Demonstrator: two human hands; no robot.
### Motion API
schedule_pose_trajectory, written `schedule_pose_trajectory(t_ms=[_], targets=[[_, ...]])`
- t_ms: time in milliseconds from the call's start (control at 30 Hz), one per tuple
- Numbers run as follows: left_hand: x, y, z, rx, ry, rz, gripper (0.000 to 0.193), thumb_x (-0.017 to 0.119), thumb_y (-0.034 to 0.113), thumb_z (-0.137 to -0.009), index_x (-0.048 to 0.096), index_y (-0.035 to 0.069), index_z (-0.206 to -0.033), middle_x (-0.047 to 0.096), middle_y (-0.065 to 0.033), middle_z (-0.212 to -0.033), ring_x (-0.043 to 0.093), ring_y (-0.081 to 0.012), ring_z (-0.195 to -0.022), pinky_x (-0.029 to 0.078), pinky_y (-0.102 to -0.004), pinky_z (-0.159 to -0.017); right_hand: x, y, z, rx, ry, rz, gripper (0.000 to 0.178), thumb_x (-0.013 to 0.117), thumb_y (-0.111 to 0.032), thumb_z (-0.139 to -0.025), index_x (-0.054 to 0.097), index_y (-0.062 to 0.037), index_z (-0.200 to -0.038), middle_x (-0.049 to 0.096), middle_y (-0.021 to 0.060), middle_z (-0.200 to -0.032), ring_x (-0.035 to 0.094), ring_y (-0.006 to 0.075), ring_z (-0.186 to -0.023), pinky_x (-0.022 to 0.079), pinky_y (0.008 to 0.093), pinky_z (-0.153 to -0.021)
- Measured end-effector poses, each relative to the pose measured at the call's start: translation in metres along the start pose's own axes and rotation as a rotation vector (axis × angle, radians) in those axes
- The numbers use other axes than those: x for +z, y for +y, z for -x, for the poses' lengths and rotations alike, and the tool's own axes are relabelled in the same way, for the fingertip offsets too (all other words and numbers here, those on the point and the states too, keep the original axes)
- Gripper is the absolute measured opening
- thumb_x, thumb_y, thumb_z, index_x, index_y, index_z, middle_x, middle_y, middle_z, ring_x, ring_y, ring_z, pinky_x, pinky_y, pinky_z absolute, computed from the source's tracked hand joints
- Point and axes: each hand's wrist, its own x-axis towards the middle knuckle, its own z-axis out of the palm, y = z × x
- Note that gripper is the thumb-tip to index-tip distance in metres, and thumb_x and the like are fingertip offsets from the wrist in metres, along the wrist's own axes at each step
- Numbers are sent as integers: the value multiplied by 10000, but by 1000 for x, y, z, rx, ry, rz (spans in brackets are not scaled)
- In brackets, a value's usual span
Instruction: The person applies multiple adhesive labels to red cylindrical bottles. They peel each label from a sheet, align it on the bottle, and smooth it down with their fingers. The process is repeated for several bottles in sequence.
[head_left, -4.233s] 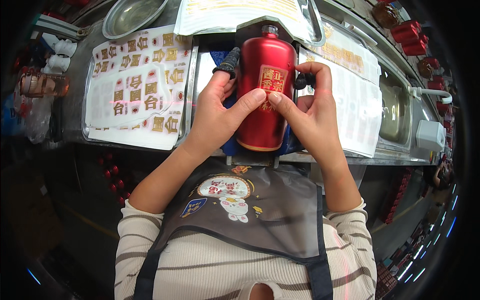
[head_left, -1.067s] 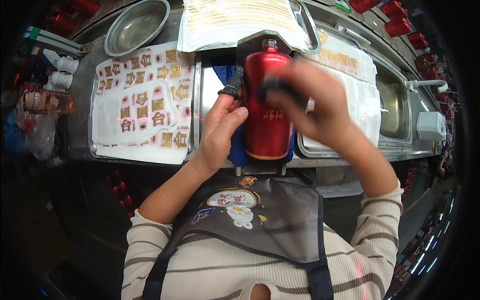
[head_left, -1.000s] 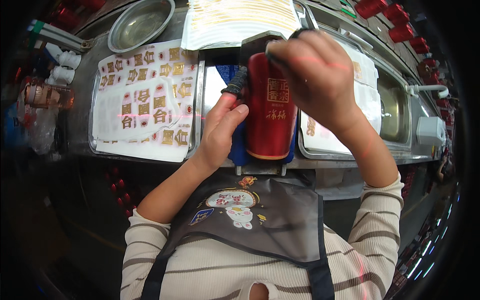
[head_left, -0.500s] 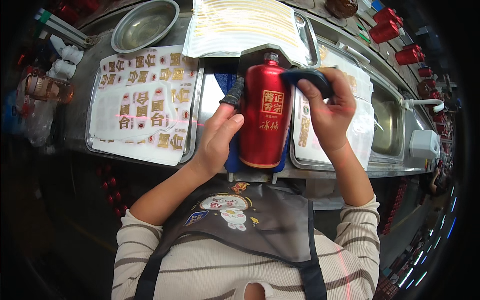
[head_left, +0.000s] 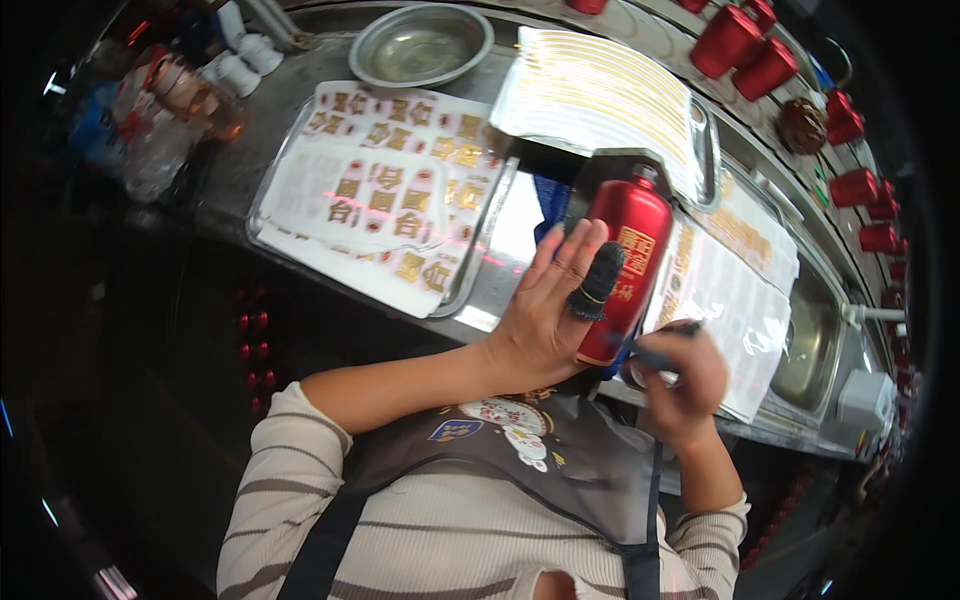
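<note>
A red bottle (head_left: pixel 632 212) with gold print lies in front of me, its neck away from me, in a dark rest with blue cloth under it. My left hand (head_left: pixel 545 315) is along the bottle's left side, fingers stretched out, palm partly over its lower part. A dark knitted sleeve (head_left: pixel 598 283) covers one of its digits. Near the bottle's lower right side my right hand (head_left: pixel 690 385), smeared by motion, is closed round a dark flat tool (head_left: pixel 655 352). The tool's working edge is too blurred to make out.
A tray (head_left: pixel 470 285) with sheets of gold and red decals (head_left: pixel 385 205) stands left of the bottle. Strips with gold lines (head_left: pixel 600 90) lie beyond it, more decal sheets (head_left: pixel 725 300) to its right. A metal bowl (head_left: pixel 420 50), a sink (head_left: pixel 815 345) and red bottles (head_left: pixel 730 42) stand around.
The view has turned, so the bench sits tilted. My left hand has moved from the bottle's upper left to its lower left, fingers straightened. My right hand has come down toward the bottle's base with the tool.
</note>
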Motion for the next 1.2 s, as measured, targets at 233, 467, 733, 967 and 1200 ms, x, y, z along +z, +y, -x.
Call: schedule_pose_trajectory(t_ms=[233,467,733,967,1200], targets=[[-26,1,6,-283,-117,228,1176,898,392,-623,269,2,-1538,165,-273,-1621,107,-424,-1530,46,-621,-1197,-9,53,18,845,391,-852,141,629,-97,-907,618,-11,-1018,613,19,-879,570,69,-744,443,195,-702],[-40,15,-19,-29,-264,96,994,867,523,-656,504,3,-1422,163,-211,-1646,124,-385,-1537,60,-679,-1167,31,25,-2,753,150,-578,267,747,-138,-877,564,-49,-1050,538,-27,-853,501,44,-772,387,190,-679],[-184,-160,26,-984,350,-139,346,838,213,-800,628,-15,-955,728,-125,-876,688,-199,-749,549,-337,-692,11,31,3,885,196,-635,243,668,-231,-928,580,-45,-1057,500,-30,-744,485,56,-635,410,205,-579],[-248,-201,57,-868,-22,-981,487,810,406,-764,666,20,-1024,648,-147,-1121,548,-329,-1155,397,-463,-958,13,33,-1,929,193,-572,275,659,-246,-941,599,-34,-1107,481,-44,-711,460,48,-608,404,201,-572],[-269,-220,48,-773,-147,-920,471,762,408,-798,688,14,-1045,643,-181,-1184,528,-338,-1225,380,-495,-982,11,28,-1,925,193,-576,196,630,-142,-950,609,-14,-1097,535,-22,-755,505,63,-648,412,209,-602]])
